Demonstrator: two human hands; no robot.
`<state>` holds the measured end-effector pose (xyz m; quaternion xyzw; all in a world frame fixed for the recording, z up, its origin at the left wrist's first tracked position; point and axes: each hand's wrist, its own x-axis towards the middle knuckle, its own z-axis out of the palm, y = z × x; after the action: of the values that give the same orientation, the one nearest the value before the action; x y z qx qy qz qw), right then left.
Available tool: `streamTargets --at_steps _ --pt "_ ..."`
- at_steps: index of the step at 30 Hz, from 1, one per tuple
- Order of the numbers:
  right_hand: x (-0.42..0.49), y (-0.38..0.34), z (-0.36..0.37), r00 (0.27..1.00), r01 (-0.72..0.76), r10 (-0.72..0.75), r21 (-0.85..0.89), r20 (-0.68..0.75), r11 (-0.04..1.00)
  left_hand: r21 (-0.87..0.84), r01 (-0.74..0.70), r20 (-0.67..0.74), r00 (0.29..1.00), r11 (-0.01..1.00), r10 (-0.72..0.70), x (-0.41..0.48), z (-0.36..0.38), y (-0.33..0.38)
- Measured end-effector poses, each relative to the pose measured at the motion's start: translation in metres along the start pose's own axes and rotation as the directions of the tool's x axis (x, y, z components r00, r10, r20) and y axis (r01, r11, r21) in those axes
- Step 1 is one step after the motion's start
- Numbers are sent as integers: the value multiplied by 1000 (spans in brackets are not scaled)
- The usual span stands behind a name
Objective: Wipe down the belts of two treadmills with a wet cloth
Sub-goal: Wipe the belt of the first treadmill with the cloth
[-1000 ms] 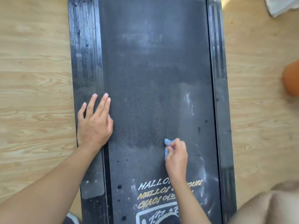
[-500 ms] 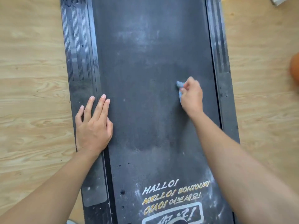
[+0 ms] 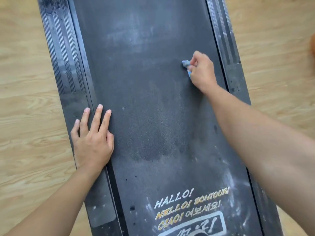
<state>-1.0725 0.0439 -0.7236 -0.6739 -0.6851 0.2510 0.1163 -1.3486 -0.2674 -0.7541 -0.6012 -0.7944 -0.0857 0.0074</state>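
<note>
A right hand [image 3: 201,72] grips a small blue cloth [image 3: 186,65] near the treadmill belt's [image 3: 153,116] right edge, left hand [image 3: 92,140] flat at its left edge; dusty smears remain, so wiping looks unfinished.

Right hand [image 3: 202,70] gripping blue cloth [image 3: 186,63] on belt [image 3: 144,99]; left hand [image 3: 92,142] flat

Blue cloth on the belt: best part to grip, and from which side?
Grip the blue cloth by its bunched middle from above, as the right hand does: its fingers curl over the wad, pressing it to the flat belt. Only a small crumpled end pokes out on the hand's left, probably too little to hold while scrubbing.
</note>
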Motion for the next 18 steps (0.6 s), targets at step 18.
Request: streamTargets --at_steps 18 --pt "-54 64 -21 971 -178 174 -11 -165 984 -30 -4 -17 1000 1000 3 0 -5 0"
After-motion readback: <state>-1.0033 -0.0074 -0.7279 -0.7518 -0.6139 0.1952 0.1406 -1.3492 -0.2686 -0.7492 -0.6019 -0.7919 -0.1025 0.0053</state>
